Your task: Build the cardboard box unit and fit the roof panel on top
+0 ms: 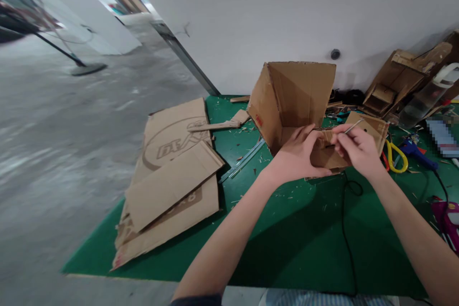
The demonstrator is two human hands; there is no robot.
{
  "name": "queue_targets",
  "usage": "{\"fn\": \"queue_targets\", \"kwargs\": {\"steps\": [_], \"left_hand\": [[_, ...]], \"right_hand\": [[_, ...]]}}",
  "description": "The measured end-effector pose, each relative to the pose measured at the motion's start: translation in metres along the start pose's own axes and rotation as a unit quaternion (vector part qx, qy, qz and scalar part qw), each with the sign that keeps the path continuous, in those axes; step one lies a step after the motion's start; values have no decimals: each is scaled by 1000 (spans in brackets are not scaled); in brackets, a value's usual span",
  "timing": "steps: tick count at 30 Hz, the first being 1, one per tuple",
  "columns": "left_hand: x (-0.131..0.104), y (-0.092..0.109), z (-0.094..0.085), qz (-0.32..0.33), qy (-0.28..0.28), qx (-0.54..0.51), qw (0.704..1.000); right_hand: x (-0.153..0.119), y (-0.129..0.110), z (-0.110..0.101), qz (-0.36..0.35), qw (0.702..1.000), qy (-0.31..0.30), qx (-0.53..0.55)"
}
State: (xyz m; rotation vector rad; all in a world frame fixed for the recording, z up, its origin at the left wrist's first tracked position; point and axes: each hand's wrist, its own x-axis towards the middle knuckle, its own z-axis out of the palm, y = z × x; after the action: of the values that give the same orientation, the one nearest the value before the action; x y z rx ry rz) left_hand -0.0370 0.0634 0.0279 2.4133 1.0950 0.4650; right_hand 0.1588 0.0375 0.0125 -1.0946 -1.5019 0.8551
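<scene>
An open cardboard box [299,93] with two tall walls stands at the back middle of the green table. My left hand [297,155] reaches over its front part, fingers curved around a small cardboard piece [325,137]. Between the thumb and fingers of my right hand [356,146] is a thin stick [354,126], its end pointing up to the right. The right fingertips are close to the small piece, and whether they touch it is hidden. Behind my right hand leans a flat cardboard panel [376,131].
Flat cardboard sheets [172,162] lie at left, beside clear glue sticks [242,163] and a cardboard strip [215,126]. To the right are yellow-handled scissors [398,158], a blue glue gun [418,153], a magenta glue gun [444,215], a bottle [425,100] and a black cable [346,234].
</scene>
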Motion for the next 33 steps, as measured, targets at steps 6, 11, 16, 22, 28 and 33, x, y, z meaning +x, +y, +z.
{"fn": "queue_targets", "kwargs": {"steps": [6,11,16,22,28,33], "left_hand": [[1,5,-3,-5,-11,11,1000],[1,5,-1,-1,-4,2,1000],[0,3,0,7,2,1,1000],[0,2,0,-2,-5,12,1000],[0,2,1,-3,-1,-6,1000],[1,2,0,-3,-2,-12,1000]], "right_hand": [[-6,9,-2,3,1000,11,-12],[-4,3,-1,3,999,-20,-43],[-5,4,-1,2,998,-33,-53],[-6,5,-2,5,999,-30,-34],[-5,3,-3,-6,996,-37,-85],[-5,1,-2,-9,994,-43,-101]]}}
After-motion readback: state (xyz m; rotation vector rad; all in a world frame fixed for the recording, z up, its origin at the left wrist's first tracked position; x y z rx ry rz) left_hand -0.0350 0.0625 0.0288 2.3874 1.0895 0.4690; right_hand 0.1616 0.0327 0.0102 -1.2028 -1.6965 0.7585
